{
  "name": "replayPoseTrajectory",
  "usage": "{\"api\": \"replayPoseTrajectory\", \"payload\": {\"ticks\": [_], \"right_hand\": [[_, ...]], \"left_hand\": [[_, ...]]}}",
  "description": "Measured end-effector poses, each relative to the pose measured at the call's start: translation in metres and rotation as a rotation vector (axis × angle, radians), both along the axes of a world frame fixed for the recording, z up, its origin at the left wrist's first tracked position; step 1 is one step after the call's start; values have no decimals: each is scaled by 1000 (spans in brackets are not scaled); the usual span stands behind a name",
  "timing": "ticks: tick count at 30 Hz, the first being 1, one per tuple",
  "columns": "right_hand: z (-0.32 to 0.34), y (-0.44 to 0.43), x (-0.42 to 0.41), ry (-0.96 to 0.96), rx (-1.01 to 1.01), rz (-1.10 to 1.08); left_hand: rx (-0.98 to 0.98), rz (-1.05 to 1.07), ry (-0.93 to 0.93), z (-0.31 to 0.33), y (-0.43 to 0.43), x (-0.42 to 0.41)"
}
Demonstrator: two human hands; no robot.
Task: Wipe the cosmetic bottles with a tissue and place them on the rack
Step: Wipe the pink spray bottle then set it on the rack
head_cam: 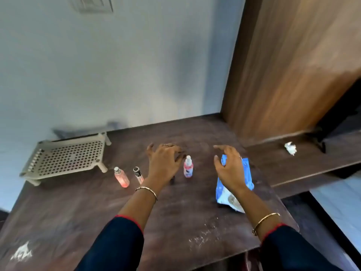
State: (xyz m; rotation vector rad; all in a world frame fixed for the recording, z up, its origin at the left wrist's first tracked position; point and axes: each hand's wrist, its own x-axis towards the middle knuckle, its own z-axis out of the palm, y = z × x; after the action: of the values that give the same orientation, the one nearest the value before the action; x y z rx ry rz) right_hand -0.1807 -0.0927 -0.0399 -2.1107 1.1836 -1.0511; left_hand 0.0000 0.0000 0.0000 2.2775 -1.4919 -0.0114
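Head view: both hands are hovering open and empty, left hand (164,161) beside a pink bottle (188,166), right hand (228,169) over the blue tissue pack (234,184); the rack (66,159) is sitting empty at ten o'clock. Seemingly starting: pulling a tissue comes next.

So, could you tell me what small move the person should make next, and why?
Probably lower the right hand onto the blue tissue pack beneath it and pull out a tissue. Both hands are open and empty, the rack holds nothing, and three bottles stand on the table unwiped, the white-and-pink spray bottle right beside the left hand.
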Motion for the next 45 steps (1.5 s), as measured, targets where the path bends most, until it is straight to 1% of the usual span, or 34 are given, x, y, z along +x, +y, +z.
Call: {"api": "replayPoseTrajectory", "payload": {"ticks": [2, 4, 8, 14, 18, 24, 29, 32, 36, 40, 42, 45], "right_hand": [[-13, 1, -21, -39, 95, -136], [-29, 5, -44, -14, 193, -257], [-43, 7, -72, 65, 295, -384], [-60, 6, -89, 138, 490, -401], [-63, 8, -89, 143, 566, -373], [-66, 5, -87, 178, 550, -366], [-63, 1, -88, 136, 523, -310], [-56, 5, -89, 62, 517, -309], [-53, 5, -89, -77, 524, -381], [-51, 3, -87, -173, 524, -417], [-45, 4, -83, -258, 489, -454], [-30, 7, -73, -323, 444, -478]], "left_hand": [[26, -20, -25, -4, -6, -3], [68, -14, -42, -11, -12, -7], [119, 10, -70, -20, -23, -18], [104, 39, -48, -32, -32, -19], [84, 42, -33, -34, -32, -19], [49, 30, -12, -33, -31, -22], [10, 32, 64, -33, -23, -23], [-6, 44, 83, -30, -18, -23], [-6, 28, 127, -23, -12, -24], [-42, -48, 328, -18, -5, -24], [-49, -47, 388, -16, 1, -24], [-46, -5, 503, -18, 12, -19]]}}
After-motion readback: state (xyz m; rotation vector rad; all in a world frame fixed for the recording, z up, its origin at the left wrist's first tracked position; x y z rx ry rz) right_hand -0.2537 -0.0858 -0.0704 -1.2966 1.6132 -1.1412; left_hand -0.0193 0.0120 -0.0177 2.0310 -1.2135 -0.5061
